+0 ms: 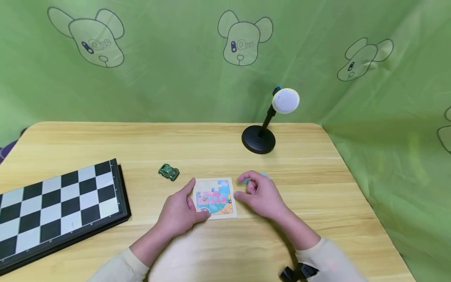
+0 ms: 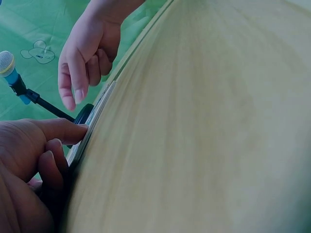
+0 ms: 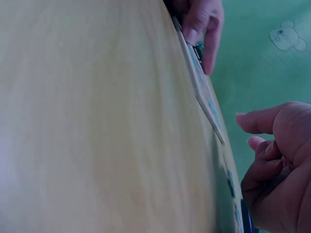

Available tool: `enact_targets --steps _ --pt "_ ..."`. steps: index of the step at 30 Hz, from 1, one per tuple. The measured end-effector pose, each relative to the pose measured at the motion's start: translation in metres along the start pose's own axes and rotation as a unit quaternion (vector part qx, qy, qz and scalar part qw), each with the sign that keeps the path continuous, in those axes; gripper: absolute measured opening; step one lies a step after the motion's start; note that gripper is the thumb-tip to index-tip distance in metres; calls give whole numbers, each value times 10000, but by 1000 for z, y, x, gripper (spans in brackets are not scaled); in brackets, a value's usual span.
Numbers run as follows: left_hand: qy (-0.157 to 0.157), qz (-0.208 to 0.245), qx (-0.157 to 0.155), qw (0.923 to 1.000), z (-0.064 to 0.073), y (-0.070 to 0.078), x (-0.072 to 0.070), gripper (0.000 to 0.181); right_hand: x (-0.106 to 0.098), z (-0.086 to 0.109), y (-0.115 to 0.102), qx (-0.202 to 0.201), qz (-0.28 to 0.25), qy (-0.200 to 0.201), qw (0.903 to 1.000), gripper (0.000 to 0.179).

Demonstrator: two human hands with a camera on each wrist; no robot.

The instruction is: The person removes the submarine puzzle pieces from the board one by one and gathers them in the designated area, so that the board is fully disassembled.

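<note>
A small square jigsaw puzzle (image 1: 213, 197) in a pale frame lies on the table, partly filled with pink, blue and orange pieces; its upper left part shows bare backing. My left hand (image 1: 179, 213) grips its left side, thumb on the lower edge and index finger at the upper left corner. Beside the right edge hovers my right hand (image 1: 262, 194), thumb and index finger apart, other fingers loosely bent, no piece visible between them. Loose blue puzzle pieces (image 1: 265, 175) lie just behind it, partly hidden by the fingers.
A green toy car (image 1: 169, 172) stands behind the puzzle to the left. The black-and-white chessboard (image 1: 60, 203) takes up the table's left side. Toward the back right rises a toy microphone (image 1: 286, 101) on a black round-based stand (image 1: 258, 140). Green fabric (image 1: 176, 78) hangs behind.
</note>
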State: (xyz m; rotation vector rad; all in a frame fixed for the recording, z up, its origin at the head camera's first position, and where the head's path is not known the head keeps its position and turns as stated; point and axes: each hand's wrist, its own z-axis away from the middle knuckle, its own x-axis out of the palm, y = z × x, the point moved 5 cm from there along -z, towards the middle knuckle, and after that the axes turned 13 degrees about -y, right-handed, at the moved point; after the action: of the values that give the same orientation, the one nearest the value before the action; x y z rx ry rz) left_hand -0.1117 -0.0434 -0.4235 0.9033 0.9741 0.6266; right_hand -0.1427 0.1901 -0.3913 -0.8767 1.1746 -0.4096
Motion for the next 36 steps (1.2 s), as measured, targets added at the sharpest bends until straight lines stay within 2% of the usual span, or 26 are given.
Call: enact_targets --steps 12,20,36 --pt "0 -35 1 10000 0 0 0 104 21 -12 -7 148 25 -51 9999 30" --pt "-10 -31 40 10000 0 0 0 104 23 -15 -6 368 154 -96 9992 35" --pt "-28 -113 14 9999 0 0 0 104 25 -16 -3 270 295 -158 9991 36"
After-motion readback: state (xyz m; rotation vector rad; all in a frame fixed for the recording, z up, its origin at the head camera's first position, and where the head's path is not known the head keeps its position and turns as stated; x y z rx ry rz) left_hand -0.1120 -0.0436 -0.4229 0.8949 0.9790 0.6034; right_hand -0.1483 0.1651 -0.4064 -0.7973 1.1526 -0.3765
